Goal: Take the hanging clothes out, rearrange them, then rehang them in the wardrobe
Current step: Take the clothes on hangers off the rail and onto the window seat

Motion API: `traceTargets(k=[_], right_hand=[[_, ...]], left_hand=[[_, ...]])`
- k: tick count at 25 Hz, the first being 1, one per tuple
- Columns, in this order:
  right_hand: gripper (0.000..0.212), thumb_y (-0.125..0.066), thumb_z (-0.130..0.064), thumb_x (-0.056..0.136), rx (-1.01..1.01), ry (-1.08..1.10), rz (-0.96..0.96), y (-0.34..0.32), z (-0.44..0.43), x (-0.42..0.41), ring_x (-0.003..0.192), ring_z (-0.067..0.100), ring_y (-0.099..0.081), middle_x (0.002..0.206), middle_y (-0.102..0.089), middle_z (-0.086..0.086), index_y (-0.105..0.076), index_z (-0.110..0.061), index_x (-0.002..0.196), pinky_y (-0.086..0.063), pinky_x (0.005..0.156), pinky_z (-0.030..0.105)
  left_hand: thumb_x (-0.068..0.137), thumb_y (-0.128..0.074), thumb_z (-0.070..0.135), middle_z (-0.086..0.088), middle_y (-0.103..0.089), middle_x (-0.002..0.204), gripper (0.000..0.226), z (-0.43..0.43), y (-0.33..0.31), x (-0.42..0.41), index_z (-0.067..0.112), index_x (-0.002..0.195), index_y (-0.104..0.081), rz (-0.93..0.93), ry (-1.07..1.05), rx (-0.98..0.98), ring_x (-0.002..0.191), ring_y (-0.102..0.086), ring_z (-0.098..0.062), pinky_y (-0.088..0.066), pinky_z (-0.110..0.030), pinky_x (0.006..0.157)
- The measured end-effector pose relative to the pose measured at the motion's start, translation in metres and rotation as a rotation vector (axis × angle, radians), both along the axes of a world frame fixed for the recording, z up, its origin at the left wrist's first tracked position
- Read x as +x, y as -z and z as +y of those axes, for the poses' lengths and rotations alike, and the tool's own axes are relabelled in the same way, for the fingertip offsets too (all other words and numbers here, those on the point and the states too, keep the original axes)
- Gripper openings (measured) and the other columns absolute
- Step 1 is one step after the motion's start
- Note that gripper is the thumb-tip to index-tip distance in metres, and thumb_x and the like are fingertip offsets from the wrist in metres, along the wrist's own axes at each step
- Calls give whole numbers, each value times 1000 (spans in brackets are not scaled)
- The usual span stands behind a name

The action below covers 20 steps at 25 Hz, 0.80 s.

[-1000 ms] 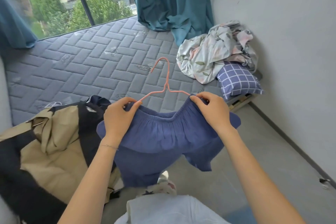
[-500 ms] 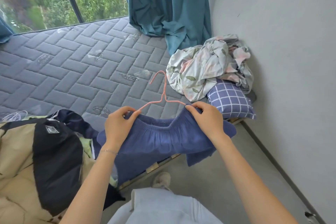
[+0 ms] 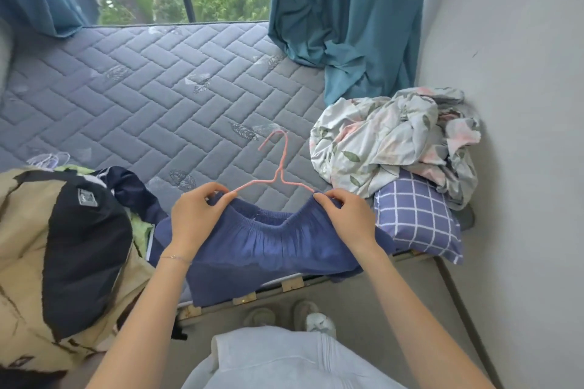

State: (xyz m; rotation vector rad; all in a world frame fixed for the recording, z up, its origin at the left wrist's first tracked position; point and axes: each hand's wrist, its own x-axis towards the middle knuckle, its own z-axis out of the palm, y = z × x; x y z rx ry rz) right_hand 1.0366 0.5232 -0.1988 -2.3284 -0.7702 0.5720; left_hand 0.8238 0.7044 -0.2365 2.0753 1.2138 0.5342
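Blue shorts [image 3: 271, 243] now farther over grey quilted mattress [image 3: 142, 98], teal curtain [image 3: 341, 9] beyond.

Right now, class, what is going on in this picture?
A person's left hand and right hand each pinch the elastic waistband of a blue garment at the ends of a pink hanger, over the grey mattress. A beige and black jacket lies to the left; crumpled floral bedding and a checked pillow lie to the right.

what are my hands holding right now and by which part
Left hand and right hand each pinch the blue garment by its gathered waistband, one end each, on the pink hanger.
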Motion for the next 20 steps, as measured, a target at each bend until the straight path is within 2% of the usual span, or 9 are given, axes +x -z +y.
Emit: traceTargets(k=[3, 6, 11, 15, 20], right_hand=[[32, -57, -51, 89, 11, -134, 42, 4, 27, 22, 76, 11, -59, 73, -64, -9, -65, -23, 75, -46, 69, 33], [32, -57, -53, 88, 15, -214, 72, 18, 64, 35, 76, 11, -60, 72, -64, -11, -65, -26, 73, -49, 70, 35], [30, -56, -51, 88, 6, -232, 101, 67, 133, 34, 82, 13, -62, 80, -68, -10, -69, -24, 82, -50, 74, 34], [30, -58, -47, 90, -32, -239, 146, 136, 208, 36, 81, 16, -60, 76, -66, -6, -68, -21, 79, -45, 68, 32], [28, -58, -47, 90, -33, -277, 118, 250, 305, 45, 84, 13, -61, 85, -70, -8, -72, -23, 85, -47, 73, 31]], left_hand=[[88, -68, 41, 9, -67, 73, 10, 3, -1, -1, 32, 85, -70, 27, -99, 63, 74, -63, -18, -51, -38, 65], [90, -65, 40, 9, -69, 81, 11, 14, 14, -2, 30, 89, -71, 51, -186, 82, 81, -64, -19, -51, -38, 68], [94, -61, 33, 3, -71, 90, 17, 67, 63, 8, 20, 91, -71, -16, -260, 19, 87, -63, -20, -49, -38, 78], [95, -58, 34, 1, -72, 91, 19, 147, 137, 14, 19, 91, -69, 22, -256, -48, 90, -63, -23, -47, -39, 83], [95, -56, 32, 1, -65, 81, 22, 236, 258, 16, 16, 83, -63, 16, -285, -98, 84, -60, -25, -47, -44, 84]])
